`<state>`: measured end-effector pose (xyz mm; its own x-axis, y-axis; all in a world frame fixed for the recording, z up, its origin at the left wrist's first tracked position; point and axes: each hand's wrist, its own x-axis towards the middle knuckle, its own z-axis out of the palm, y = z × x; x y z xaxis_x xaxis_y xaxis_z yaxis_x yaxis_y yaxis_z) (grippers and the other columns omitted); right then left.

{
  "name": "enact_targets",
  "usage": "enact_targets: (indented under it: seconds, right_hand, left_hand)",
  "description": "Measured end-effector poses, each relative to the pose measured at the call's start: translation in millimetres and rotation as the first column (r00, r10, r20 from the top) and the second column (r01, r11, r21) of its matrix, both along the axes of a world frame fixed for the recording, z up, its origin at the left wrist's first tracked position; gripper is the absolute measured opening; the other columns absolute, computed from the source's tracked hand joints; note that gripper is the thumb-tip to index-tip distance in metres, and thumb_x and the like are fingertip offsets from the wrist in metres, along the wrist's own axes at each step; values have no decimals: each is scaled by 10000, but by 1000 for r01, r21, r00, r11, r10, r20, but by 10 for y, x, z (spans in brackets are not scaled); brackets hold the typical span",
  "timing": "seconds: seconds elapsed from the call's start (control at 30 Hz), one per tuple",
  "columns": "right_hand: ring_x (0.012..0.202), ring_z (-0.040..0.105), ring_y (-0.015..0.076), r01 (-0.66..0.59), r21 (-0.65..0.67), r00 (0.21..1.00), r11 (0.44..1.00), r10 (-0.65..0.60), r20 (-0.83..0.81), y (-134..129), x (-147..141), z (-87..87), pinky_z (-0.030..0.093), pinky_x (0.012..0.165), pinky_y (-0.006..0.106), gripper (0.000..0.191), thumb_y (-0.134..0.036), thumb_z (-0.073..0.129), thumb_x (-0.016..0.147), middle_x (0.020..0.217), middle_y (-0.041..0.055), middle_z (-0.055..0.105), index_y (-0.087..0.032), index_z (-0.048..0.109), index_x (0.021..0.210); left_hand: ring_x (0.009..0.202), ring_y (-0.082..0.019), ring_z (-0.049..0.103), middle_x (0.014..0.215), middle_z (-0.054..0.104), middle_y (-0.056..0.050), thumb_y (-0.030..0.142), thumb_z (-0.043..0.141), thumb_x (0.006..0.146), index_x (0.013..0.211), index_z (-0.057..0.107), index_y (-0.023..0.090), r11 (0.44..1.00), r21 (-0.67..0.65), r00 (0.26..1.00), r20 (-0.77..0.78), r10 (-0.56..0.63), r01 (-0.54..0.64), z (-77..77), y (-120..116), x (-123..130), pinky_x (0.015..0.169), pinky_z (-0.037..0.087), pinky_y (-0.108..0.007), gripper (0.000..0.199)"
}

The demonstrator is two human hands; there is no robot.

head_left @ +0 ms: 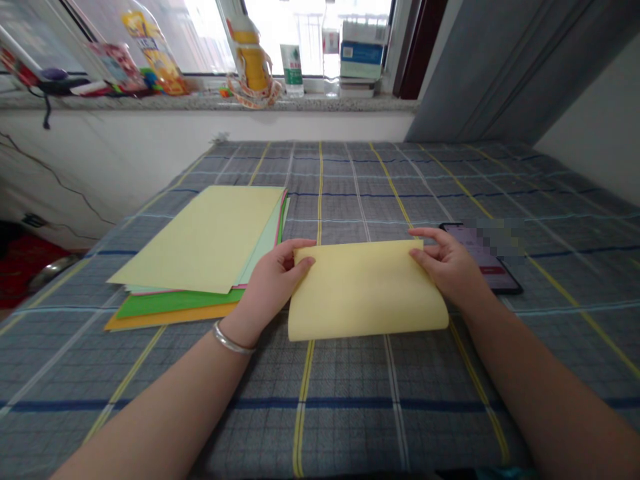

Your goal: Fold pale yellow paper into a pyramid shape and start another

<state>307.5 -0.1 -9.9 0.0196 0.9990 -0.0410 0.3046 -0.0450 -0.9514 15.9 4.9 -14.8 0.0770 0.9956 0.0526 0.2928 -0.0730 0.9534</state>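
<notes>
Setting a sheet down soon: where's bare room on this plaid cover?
Bare plaid cover lies below the yellow sheet, between your forearms, and beyond it, between paper stack and phone. Crowded: that stack's side and around your right hand.

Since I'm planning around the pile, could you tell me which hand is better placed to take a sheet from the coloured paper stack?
Left, probably: the left hand is right beside the coloured paper stack, whereas the right hand grips the yellow sheet farther away, next to the phone.
</notes>
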Motion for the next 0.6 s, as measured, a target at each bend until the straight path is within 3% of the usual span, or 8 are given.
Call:
enact_targets:
  seconds: [0.23,0.6]
  right_hand:
    - [487,607,184,31,49,994,998,-25,-104,25,17,-93,434,406,277,325,-399,659,777,650,-13,682,-296,549,1065]
    - [480,596,169,42,35,993,999,-37,-116,5,-12,-46,430,403,266,306,-382,658,769,651,-17,681,-291,533,1034]
  left_hand:
    - [538,-112,535,693,637,14,310,680,766,1221,588,216,994,109,999,-37,36,-32,-20,30,-26,483,400,-209,474]
    - [514,-115,525,637,615,23,342,698,752,1126,641,203,995,88,998,-48,42,-37,-26,46,-30,463,368,-217,403]
